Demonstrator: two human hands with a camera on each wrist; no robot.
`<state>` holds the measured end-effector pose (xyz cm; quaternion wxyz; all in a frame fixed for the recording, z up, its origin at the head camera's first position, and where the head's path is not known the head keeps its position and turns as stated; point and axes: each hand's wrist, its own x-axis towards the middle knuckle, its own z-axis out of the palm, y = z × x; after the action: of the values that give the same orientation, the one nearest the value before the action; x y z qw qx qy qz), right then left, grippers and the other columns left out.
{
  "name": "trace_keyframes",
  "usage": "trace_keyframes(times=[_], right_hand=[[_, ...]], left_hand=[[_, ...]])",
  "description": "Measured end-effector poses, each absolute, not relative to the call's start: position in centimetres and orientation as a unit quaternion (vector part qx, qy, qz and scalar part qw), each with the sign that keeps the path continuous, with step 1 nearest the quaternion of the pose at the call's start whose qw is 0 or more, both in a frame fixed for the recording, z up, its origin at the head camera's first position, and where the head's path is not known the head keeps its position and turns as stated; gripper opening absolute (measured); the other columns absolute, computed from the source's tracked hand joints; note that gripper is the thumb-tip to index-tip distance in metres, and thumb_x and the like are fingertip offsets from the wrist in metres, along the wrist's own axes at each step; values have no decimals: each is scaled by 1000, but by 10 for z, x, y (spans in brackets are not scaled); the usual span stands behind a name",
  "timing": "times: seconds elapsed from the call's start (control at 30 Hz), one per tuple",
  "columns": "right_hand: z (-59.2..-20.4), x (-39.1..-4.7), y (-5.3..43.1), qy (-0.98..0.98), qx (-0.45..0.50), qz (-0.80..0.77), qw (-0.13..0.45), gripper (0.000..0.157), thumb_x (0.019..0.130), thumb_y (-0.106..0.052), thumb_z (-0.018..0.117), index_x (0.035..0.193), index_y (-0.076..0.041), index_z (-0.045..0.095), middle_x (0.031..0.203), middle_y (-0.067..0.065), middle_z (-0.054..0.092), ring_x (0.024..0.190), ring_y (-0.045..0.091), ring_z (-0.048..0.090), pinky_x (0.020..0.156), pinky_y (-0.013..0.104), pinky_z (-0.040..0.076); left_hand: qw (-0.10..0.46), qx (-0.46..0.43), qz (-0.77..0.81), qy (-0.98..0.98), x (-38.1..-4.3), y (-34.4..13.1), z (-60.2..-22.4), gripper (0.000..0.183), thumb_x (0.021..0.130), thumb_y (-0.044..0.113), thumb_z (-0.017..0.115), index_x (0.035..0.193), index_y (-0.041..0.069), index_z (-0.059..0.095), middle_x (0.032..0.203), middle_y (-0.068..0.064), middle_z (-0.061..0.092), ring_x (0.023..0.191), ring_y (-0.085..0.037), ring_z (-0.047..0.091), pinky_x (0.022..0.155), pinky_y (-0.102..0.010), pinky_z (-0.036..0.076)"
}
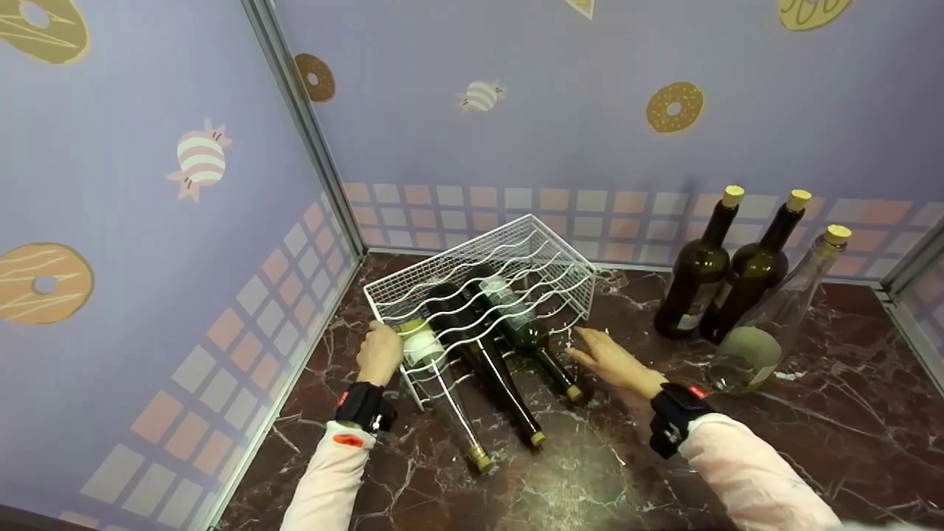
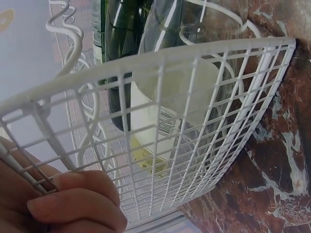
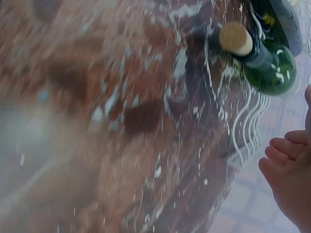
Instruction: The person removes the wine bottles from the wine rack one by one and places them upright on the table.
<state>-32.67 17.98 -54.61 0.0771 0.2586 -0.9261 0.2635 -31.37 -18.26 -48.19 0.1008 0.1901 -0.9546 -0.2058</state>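
Observation:
A white wire bottle rack [image 1: 450, 251] stands at an angle near the back wall. Three corked bottles lie in it, necks toward the front: a clear one [image 1: 424, 346] with a pale label at left, a dark one [image 1: 498, 380] in the middle, and a green one [image 1: 527, 332] at right. My left hand [image 1: 380, 354] grips the rack's left end; in the left wrist view, its fingers [image 2: 82, 199] curl around the mesh wall [image 2: 158, 111]. My right hand [image 1: 612, 361] holds nothing, fingers extended beside the rack's front right corner. The green bottle's cork [image 3: 234, 38] shows in the right wrist view.
To the right stand two dark corked bottles [image 1: 693, 280] [image 1: 752, 273] and a clear corked bottle [image 1: 793, 302] with a pale label. The surface is dark red marbled stone [image 1: 590, 472]. Patterned purple walls [image 1: 560, 133] rise behind and at the left.

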Motion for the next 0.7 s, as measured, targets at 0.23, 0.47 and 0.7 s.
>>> trace_keyframes(times=[0.23,0.47,0.7], right_hand=[[-554,-329,158,-912,225,337,63,47,71,-34,42,99,3,40,92,14,44,84,22,39,71,31,28],[-560,-329,143,-914,182,360,28,42,70,-35,42,91,1,47,74,6,50,67,16,45,60,28,34],[-567,-326,133,-913,164,372,-13,38,69,-34,44,86,-1,49,74,8,50,64,17,46,56,29,35]], left_hand=[[91,193,-205,-955,-313,-183,-479,13,73,10,29,77,-1,34,70,-19,47,61,-32,45,43,-42,32],[83,192,-206,-956,-314,-183,-480,13,73,11,30,77,-1,34,70,-18,47,60,-31,45,42,-42,32],[111,187,-196,-956,-313,-181,-482,12,72,10,31,75,-1,34,67,-18,47,58,-32,46,40,-42,32]])
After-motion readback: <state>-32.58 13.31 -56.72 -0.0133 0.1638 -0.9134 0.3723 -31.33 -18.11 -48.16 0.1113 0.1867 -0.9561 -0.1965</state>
